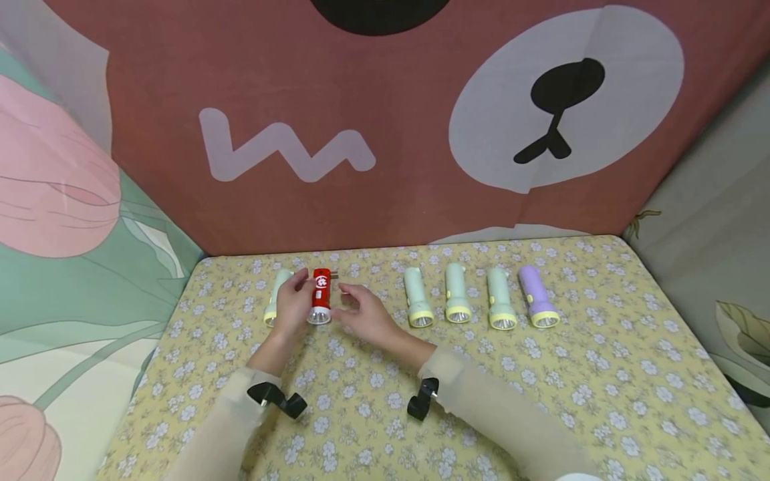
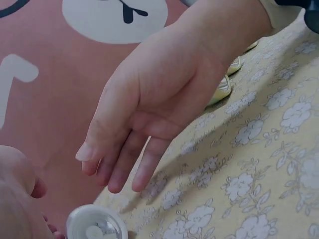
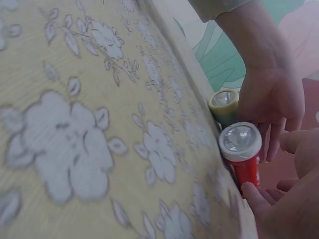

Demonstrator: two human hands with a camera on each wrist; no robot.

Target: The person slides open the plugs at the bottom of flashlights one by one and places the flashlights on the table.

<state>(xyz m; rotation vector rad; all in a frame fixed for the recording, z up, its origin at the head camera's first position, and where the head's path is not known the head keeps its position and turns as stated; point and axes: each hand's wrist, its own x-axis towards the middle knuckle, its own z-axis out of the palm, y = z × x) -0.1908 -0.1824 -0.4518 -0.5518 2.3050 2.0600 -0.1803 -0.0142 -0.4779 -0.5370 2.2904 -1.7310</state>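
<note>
A red flashlight (image 1: 321, 288) with a white lens ring lies on the table between my two hands, lens toward me, a small metal plug sticking out near its far end. Along its left side is my left hand (image 1: 293, 306), fingers extended, fingertips right at the red body. My right hand (image 1: 368, 319) hovers to the right with fingers loosely spread and nothing in them. In the left wrist view the white lens ring (image 2: 94, 223) shows below the right hand (image 2: 154, 94). Partly hidden behind my left hand is a pale green flashlight (image 1: 277, 294).
To the right lie three pale green flashlights (image 1: 418, 297) with yellow rims and one purple flashlight (image 1: 537, 294), lenses toward me. The table wears a yellow floral cloth (image 1: 373, 427). A red-brown cloth backdrop (image 1: 289, 207) rises at its far edge.
</note>
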